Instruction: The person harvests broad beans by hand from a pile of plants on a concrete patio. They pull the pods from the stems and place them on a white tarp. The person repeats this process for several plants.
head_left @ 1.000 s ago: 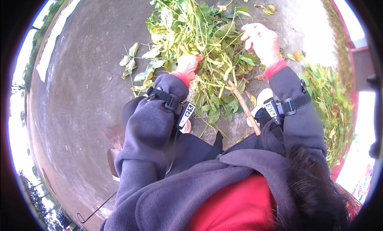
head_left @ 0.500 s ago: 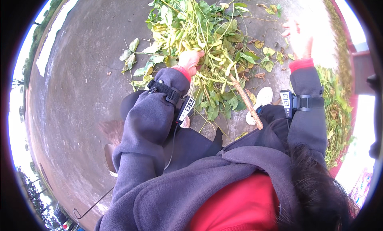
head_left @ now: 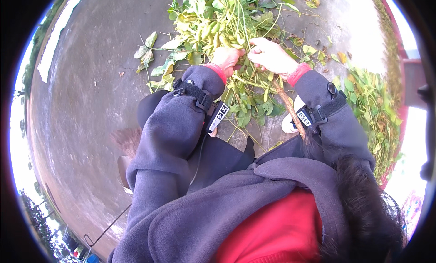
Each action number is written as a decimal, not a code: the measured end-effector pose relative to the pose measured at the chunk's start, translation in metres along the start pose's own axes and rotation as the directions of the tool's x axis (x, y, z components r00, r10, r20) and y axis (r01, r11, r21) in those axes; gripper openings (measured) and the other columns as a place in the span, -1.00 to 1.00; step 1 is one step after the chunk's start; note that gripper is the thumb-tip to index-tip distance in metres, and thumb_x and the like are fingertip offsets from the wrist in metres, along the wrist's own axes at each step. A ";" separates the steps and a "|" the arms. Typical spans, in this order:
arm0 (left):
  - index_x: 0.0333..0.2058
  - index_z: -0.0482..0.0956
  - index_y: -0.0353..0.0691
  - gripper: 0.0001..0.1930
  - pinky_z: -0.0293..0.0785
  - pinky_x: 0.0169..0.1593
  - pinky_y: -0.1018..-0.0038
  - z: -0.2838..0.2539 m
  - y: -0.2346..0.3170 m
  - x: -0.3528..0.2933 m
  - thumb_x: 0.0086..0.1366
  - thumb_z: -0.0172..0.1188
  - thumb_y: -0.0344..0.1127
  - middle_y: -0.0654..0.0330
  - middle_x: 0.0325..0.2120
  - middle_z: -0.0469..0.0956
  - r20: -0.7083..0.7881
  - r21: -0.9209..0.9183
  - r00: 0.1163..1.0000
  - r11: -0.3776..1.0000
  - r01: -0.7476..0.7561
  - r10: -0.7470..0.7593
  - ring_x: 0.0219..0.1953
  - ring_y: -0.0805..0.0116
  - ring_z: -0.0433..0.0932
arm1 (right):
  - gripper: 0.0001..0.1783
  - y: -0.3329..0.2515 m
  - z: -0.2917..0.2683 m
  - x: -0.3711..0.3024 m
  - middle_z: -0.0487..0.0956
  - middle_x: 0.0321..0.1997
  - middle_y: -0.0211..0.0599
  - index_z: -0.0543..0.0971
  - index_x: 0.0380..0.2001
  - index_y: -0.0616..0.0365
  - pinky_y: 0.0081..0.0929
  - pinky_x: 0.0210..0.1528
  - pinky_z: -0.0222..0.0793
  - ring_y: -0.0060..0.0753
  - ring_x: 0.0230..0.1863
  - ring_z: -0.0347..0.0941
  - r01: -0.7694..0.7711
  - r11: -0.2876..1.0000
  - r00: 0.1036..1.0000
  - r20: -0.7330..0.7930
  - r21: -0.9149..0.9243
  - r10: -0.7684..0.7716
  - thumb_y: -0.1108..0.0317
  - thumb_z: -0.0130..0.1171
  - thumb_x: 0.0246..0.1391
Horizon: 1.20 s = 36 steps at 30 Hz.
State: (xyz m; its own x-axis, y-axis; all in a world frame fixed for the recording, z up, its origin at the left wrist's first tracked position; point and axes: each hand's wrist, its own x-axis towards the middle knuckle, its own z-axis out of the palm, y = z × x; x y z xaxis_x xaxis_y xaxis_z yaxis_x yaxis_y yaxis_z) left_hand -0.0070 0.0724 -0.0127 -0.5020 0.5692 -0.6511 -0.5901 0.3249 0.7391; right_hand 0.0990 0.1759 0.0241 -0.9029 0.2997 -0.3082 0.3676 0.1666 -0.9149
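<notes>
A leafy soybean plant [head_left: 210,32], hung with plump yellow-green pods, spreads over the ground in front of me. My left hand [head_left: 226,59] is closed round its stems, just below a thick cluster of pods. Close on its right, my right hand [head_left: 273,57] has its fingers bent in against the same plant, their tips partly lost among stems and pods. What exactly the right fingertips pinch is too small to make out. A bare brown stick [head_left: 290,109] slants from beneath the plant toward my lap.
Loose leaves [head_left: 146,50] and withered bits lie on the grey concrete floor [head_left: 91,81]. Along the right stretches a heap of green plants [head_left: 373,113] beside a red edge. My white shoe [head_left: 289,124] shows behind the stick. At lower left is a thin hooked metal rod [head_left: 108,227].
My right hand has swung in from the far right, where its fingers were spread, to the plant beside my left hand. The left hand keeps its hold, shifted slightly right.
</notes>
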 end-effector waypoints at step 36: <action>-0.41 0.46 -0.20 -0.91 0.36 -0.33 0.45 0.002 -0.006 -0.003 0.08 0.05 -0.39 0.24 -0.51 0.48 0.052 -0.080 0.998 0.996 0.031 -0.027 -0.46 0.42 0.43 | -0.78 0.010 -0.022 0.004 0.43 -0.56 -0.26 0.46 -0.60 0.07 -0.33 -0.48 0.32 -0.21 -0.50 0.41 0.328 0.313 0.861 0.146 -0.891 -0.486 0.18 -0.02 -0.10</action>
State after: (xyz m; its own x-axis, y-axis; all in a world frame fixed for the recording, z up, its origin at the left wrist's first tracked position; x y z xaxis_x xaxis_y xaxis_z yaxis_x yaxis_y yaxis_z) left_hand -0.0008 0.0700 -0.0154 -0.4528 0.5988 -0.6606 -0.6538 0.2808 0.7026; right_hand 0.1036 0.1993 0.0195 -0.9891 0.0398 0.1414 0.0176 0.9877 -0.1552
